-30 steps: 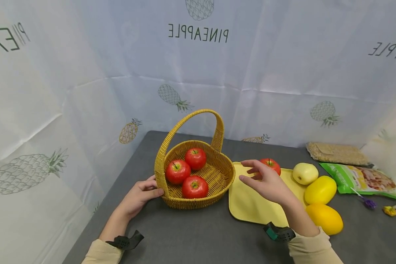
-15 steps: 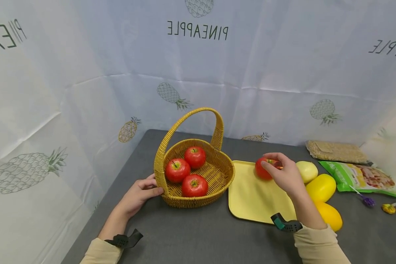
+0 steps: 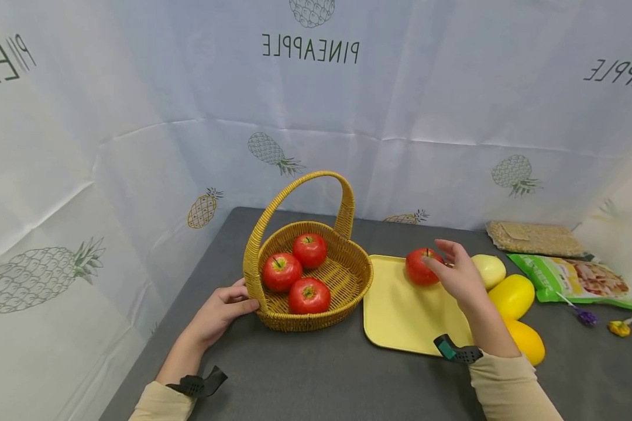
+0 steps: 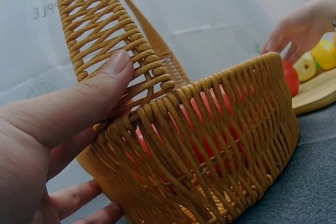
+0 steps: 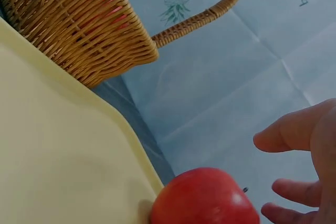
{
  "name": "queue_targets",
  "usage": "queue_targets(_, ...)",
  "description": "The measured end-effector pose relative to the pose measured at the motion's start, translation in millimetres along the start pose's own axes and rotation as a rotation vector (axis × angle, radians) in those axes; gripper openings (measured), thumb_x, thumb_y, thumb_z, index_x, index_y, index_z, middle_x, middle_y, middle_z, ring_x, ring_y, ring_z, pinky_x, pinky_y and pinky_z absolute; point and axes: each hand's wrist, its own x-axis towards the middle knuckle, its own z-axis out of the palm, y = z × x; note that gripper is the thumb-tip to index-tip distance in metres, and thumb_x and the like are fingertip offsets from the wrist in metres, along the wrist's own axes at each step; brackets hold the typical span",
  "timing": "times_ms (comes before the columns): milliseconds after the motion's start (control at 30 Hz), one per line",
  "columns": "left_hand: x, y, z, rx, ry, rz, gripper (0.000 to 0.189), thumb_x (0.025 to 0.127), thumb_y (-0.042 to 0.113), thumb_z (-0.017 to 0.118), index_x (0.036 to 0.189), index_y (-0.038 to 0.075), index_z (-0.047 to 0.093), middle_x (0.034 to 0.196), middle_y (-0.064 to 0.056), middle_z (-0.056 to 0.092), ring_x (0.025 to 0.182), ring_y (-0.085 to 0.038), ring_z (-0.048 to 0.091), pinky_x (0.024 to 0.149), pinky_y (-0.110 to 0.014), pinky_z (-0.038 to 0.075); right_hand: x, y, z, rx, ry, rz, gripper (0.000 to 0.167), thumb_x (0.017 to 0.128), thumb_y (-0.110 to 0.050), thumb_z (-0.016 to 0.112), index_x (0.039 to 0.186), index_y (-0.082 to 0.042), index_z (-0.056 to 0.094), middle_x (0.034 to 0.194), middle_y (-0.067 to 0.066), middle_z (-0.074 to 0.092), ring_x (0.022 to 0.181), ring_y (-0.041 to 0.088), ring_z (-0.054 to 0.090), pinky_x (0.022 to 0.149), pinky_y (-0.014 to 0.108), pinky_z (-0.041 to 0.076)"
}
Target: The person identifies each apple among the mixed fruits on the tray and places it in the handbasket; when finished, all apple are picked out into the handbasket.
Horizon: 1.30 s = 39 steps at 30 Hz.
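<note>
A yellow wicker basket [image 3: 316,322] with a tall arched handle holds three red apples [image 3: 309,296]. My left hand [image 3: 217,318] grips it at the left foot of the handle; in the left wrist view the thumb [image 4: 118,62] lies against the weave and other fingers reach along the basket's side. Over the yellow tray [image 3: 395,327], my right hand [image 3: 462,279] is beside a single red apple [image 3: 420,268]. In the right wrist view its thumb and fingers are spread, apart from that apple [image 5: 205,200], which stands near the tray's rim.
Right of the tray lie a pale round fruit [image 3: 488,271] and two yellow oval fruits [image 3: 512,296], partly behind the right forearm. Farther right are a green food packet [image 3: 569,279], a clear bag of grain-like pieces [image 3: 537,238] and small purple and yellow flowers [image 3: 587,318]. Printed curtains stand behind.
My right hand has moved right, from the tray's left part to the lone apple, and its fingers have since drawn slightly off it. The left hand stays on the basket.
</note>
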Motion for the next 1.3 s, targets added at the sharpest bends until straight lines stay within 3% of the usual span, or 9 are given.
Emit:
queue_targets(300, -0.1, 0.0, -0.1, 0.003, 0.002, -0.002, 0.015, 0.097, 0.004, 0.069, 0.110, 0.000, 0.076, 0.158, -0.023, 0.036, 0.150, -0.031, 0.023, 0.103, -0.025, 0.044, 8.9, 14, 4, 0.088, -0.045, 0.085, 0.089, 0.102, -0.037, 0.065, 0.163, -0.001, 0.011, 0.165, 0.026, 0.017, 0.147, 0.045, 0.024, 0.116, 0.058, 0.029)
queue_targets(533, -0.3, 2.5, 1.2, 0.005, -0.003, 0.018, 0.014, 0.098, 0.003, 0.067, 0.108, 0.002, 0.077, 0.156, -0.028, 0.037, 0.151, -0.044, 0.015, 0.103, -0.024, 0.043, 11.6, 19, 4, 0.104, -0.057, 0.112, 0.093, 0.102, -0.039, 0.064, 0.163, 0.000, 0.006, 0.166, 0.028, 0.012, 0.148, 0.046, 0.021, 0.118, 0.058, 0.025)
queue_targets(933, -0.6, 2.7, 0.4, -0.017, -0.012, 0.005, 0.015, 0.097, 0.005, 0.069, 0.110, 0.000, 0.075, 0.158, -0.024, 0.036, 0.151, -0.041, 0.015, 0.104, -0.024, 0.043, 12.4, 23, 2, 0.126, -0.080, 0.168, 0.098, 0.102, -0.044, 0.063, 0.163, -0.001, 0.000, 0.168, 0.026, 0.005, 0.151, 0.045, 0.013, 0.119, 0.059, 0.018)
queue_targets(1033, -0.7, 3.3, 0.5, -0.018, -0.011, 0.004, 0.015, 0.097, 0.005, 0.069, 0.110, 0.000, 0.076, 0.159, -0.024, 0.035, 0.151, -0.036, 0.018, 0.103, -0.025, 0.043, 12.7, 24, 3, 0.128, -0.078, 0.177, 0.099, 0.101, -0.045, 0.063, 0.163, -0.001, -0.001, 0.168, 0.026, 0.005, 0.151, 0.045, 0.012, 0.119, 0.059, 0.018)
queue_targets(1167, -0.9, 3.6, 0.4, -0.016, -0.007, -0.001, 0.016, 0.097, 0.005, 0.069, 0.111, 0.001, 0.076, 0.159, -0.023, 0.036, 0.148, -0.019, 0.028, 0.103, -0.025, 0.044, 14.0, 24, 3, 0.128, -0.074, 0.179, 0.100, 0.101, -0.046, 0.064, 0.163, -0.001, 0.000, 0.168, 0.025, 0.006, 0.151, 0.044, 0.014, 0.120, 0.058, 0.019)
queue_targets(1300, -0.7, 3.5, 0.3, -0.013, -0.006, -0.005, 0.016, 0.097, 0.005, 0.069, 0.111, 0.000, 0.075, 0.159, -0.023, 0.036, 0.149, -0.024, 0.026, 0.103, -0.025, 0.044, 16.2, 26, 3, 0.131, -0.071, 0.181, 0.100, 0.101, -0.045, 0.064, 0.163, 0.000, 0.000, 0.168, 0.025, 0.007, 0.151, 0.044, 0.015, 0.120, 0.057, 0.019)
